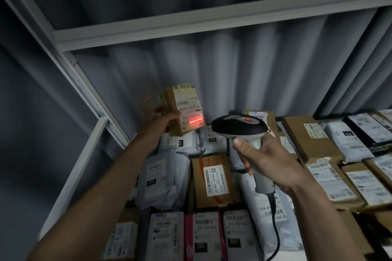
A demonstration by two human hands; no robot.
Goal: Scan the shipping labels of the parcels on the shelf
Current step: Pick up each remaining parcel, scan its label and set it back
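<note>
Cardboard parcel (181, 110); white label (188, 108); red scan line (195, 121)

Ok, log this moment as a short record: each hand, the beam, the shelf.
left hand: holds small brown cardboard parcel raised, label facing scanner
right hand: grips grey-and-black handheld barcode scanner, corded
beam: red scan line on the label's lower part
shelf: white metal shelf frame, packed with labelled boxes and mailer bags

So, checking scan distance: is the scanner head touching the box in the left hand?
Apart. The head view shows a gap of wall between the scanner and box; only its red line reaches the label.
</note>
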